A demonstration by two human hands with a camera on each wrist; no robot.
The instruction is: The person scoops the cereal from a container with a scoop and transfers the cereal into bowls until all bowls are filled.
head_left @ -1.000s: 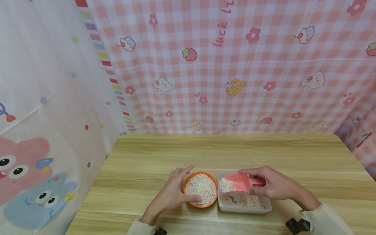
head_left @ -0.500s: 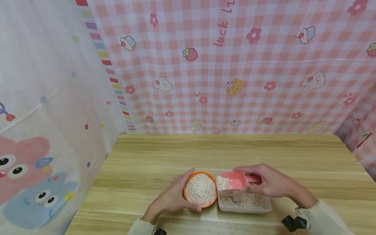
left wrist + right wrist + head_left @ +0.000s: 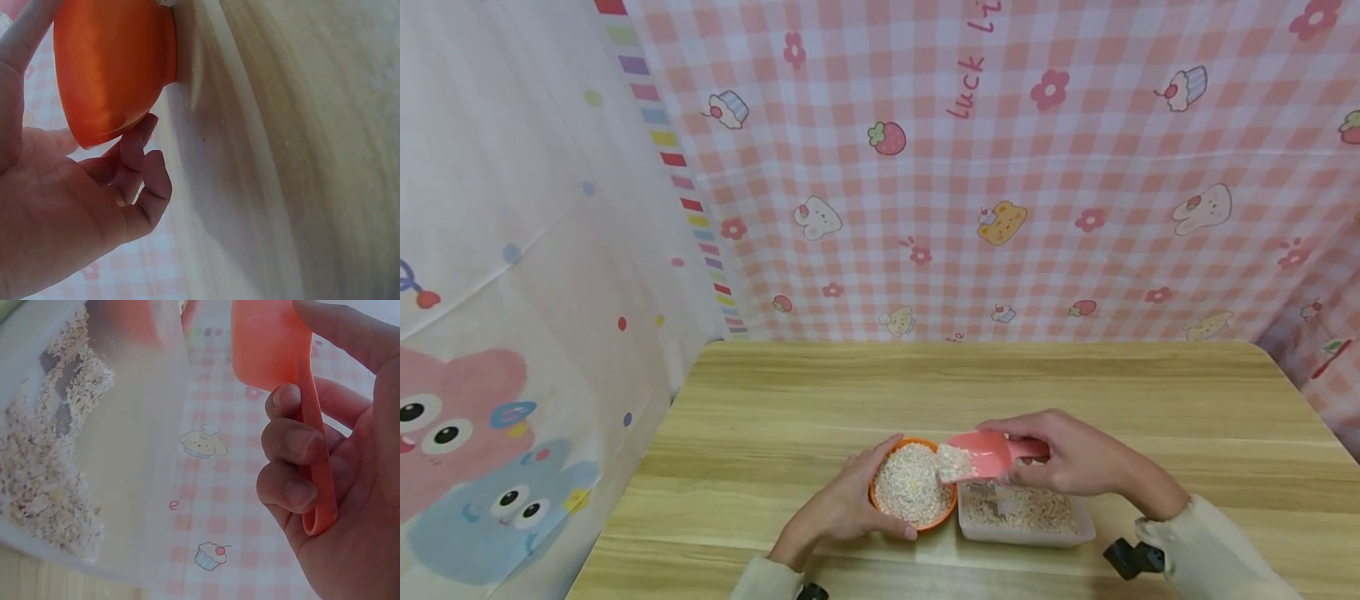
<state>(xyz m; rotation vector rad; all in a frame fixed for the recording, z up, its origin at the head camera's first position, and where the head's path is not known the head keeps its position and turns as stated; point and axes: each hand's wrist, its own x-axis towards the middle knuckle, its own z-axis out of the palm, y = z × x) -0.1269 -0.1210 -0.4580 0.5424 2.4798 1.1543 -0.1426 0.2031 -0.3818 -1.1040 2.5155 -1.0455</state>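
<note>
In the head view my left hand (image 3: pixel 850 500) holds the orange bowl (image 3: pixel 954 508) from its left side, thumb at the near rim and index finger at the far rim. Pale oat-like flakes (image 3: pixel 910 487) are heaped in the bowl. The left wrist view has the bowl's outer wall (image 3: pixel 112 69) with fingertips under its curve. My right hand (image 3: pixel 1067 454) grips the handle of a pink scoop (image 3: pixel 992 454), its fingers curled round it in the right wrist view (image 3: pixel 319 462). A load of flakes lies at the scoop's mouth, which overlaps the bowl's right rim.
A translucent plastic tub (image 3: pixel 1026 537) with more flakes stands right beside the bowl, partly beneath the scoop. Both rest on a wood-grain table (image 3: pixel 805 400). A pink checked cloth (image 3: pixel 865 192) hangs behind, and a white printed cloth (image 3: pixel 550 317) at the left.
My right hand has carried the loaded scoop left, from over the tub to the bowl's rim. My left hand has closed in round the bowl, its thumb moving from over the flakes to the outside.
</note>
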